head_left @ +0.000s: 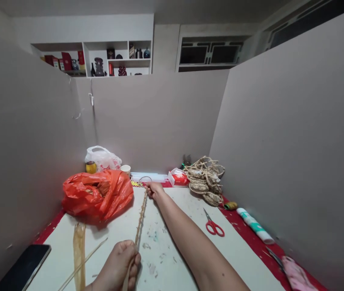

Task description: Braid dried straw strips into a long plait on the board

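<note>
"So, where's the cord (141,216)?"

"Just right of the red bag (111,194), running straight between my hands, its near end closer to me than the bag is."

"And your grip?"

"My left hand (123,258) is curled closed around the near end, a flat tail (126,279) coming out below. My right hand (154,190) has its fingers pinched together on the far end, beside a thin loop (145,176). How firmly, I can't tell from sight."

"What makes for good tension?"

"I'd say an even pull, both ends in one line, enough to show any slack without straining the fibres. The left is best placed to feel a loose spot, so I'd let the right act as the anchor."

"Anything in the way?"

"Not along the cord. A strip (79,242) and a stalk (95,251) lie on my side of the bag, the scissors (211,224) and a heap of coils (205,182) well to its right."
</note>
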Action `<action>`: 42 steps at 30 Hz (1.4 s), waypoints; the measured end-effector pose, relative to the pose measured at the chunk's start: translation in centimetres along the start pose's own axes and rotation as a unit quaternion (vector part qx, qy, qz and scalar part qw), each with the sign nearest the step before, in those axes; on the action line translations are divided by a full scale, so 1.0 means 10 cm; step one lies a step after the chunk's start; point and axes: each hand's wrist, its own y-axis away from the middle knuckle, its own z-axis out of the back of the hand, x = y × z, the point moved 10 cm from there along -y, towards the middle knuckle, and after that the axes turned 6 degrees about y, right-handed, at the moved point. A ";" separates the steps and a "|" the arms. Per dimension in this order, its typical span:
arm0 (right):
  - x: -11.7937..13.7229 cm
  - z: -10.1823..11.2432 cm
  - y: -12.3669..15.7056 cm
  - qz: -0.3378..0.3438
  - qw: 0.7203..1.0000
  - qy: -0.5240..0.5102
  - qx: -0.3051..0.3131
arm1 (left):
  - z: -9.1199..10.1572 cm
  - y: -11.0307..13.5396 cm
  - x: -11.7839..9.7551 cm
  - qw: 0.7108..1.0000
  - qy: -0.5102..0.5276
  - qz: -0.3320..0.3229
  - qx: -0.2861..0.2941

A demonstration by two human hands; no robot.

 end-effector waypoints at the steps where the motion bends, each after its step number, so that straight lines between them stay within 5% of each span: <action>1: 0.04 0.01 -0.06 0.005 1.000 0.002 -0.005 | 0.03 -0.08 -0.05 1.000 0.001 -0.010 -0.010; 9: 0.76 0.30 -0.10 0.169 0.983 0.004 -0.076 | 0.04 -0.65 -0.29 0.998 0.047 -0.001 -0.043; 14: 0.97 0.76 0.14 0.193 0.967 0.147 -0.078 | -0.01 -0.66 -0.34 1.000 0.006 -0.006 -0.012; 19: 1.12 1.05 0.64 0.260 0.914 0.298 -0.096 | -0.06 -0.58 -0.57 0.993 -0.053 -0.101 -0.004; 22: 0.98 0.67 0.97 0.314 0.877 0.362 -0.024 | -0.15 -0.54 -0.63 0.988 -0.080 -0.133 0.018; 24: 0.70 0.09 1.32 0.401 0.784 0.450 0.146 | -0.20 -0.51 -0.65 0.982 -0.104 -0.155 0.031; 26: 0.36 -0.27 1.58 0.431 0.700 0.508 0.257 | -0.22 -0.49 -0.67 0.977 -0.116 -0.177 0.038; 29: 0.21 -0.37 1.67 0.450 0.649 0.559 0.252 | -0.19 -0.52 -0.65 0.981 -0.094 -0.163 0.035; 36: 0.50 -0.27 1.74 0.528 0.642 0.522 0.194 | -0.14 -0.63 -0.49 0.997 0.041 -0.034 0.062; 42: 0.56 -0.32 2.00 0.488 0.750 0.379 0.236 | -0.26 -0.50 -0.62 0.992 0.037 -0.068 0.101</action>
